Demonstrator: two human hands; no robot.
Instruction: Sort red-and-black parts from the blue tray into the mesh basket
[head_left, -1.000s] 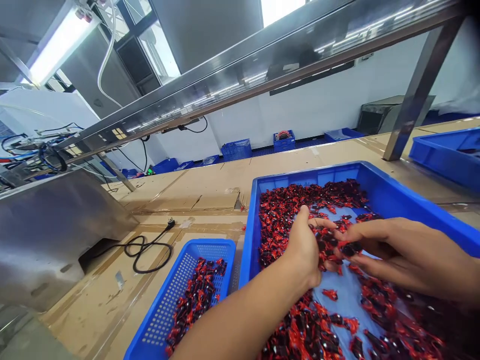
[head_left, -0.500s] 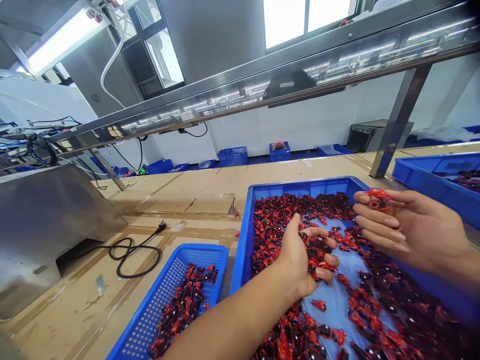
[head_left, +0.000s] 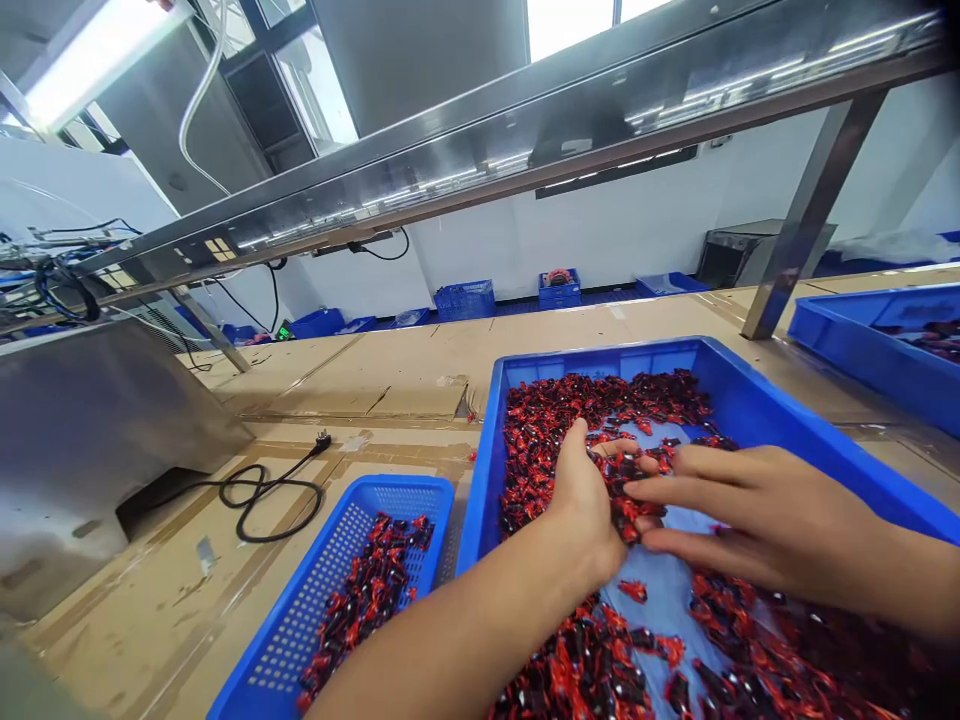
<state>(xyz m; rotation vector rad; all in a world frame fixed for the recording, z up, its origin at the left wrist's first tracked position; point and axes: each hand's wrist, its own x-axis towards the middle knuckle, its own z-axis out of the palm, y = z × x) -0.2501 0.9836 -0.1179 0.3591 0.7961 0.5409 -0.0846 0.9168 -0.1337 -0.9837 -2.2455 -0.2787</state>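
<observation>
Cupped over the large blue tray (head_left: 480,470), my left hand (head_left: 589,500) holds several small red and black pieces (head_left: 626,500) in its palm. My right hand (head_left: 742,510) reaches across from the right, its fingertips at the pieces in my left palm. Its fingers are partly spread; whether a piece is between its fingertips is hidden. Many more red and black pieces (head_left: 555,420) lie heaped in the tray, around a bare light-blue patch of its bottom. To the left, a perforated blue basket (head_left: 277,640) holds more of the same pieces (head_left: 367,580).
A black cable with a plug (head_left: 322,440) lies coiled on the cardboard-covered table (head_left: 390,370). At the left is a metal housing (head_left: 97,430). Another blue tray (head_left: 862,340) sits at the right, beside a metal post (head_left: 810,210) holding up an overhead rail.
My right hand has moved left and down to my left palm. The red piece seen in its fingertips before is no longer visible there. The camera view has shifted slightly.
</observation>
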